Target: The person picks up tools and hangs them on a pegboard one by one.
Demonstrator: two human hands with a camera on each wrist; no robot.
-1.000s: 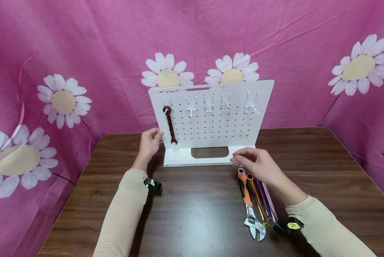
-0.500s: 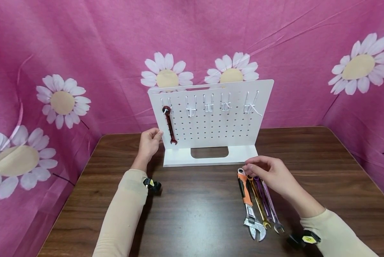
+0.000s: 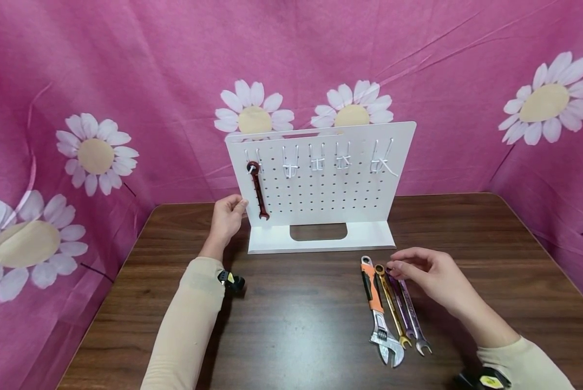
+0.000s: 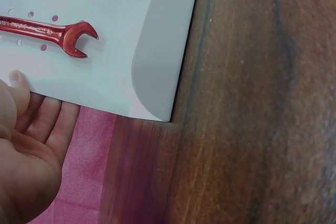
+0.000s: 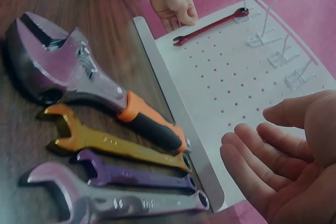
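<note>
My left hand [image 3: 227, 221] pinches the left edge of a white pegboard [image 3: 322, 187], thumb in front and fingers behind. A red combination wrench [image 3: 259, 192] hangs from the board's leftmost hook. My right hand [image 3: 437, 276] hovers over the upper ends of the tools on the table, its fingers loosely bent with nothing between them in the right wrist view. Side by side lie an adjustable wrench [image 3: 373, 292] with an orange and black handle, a gold wrench [image 3: 392, 306], a purple wrench [image 5: 136, 176] and a silver wrench [image 5: 136, 201].
Several white wire hooks [image 3: 343, 157] line the board's upper part, the rightmost one skewed. The board's base [image 3: 272, 238] rests on a brown wooden table [image 3: 184, 303]. A pink cloth [image 3: 174, 65] with daisies hangs behind.
My right hand has moved right and toward me, from the board's base to above the purple and silver wrenches. My left hand has stayed on the board's edge.
</note>
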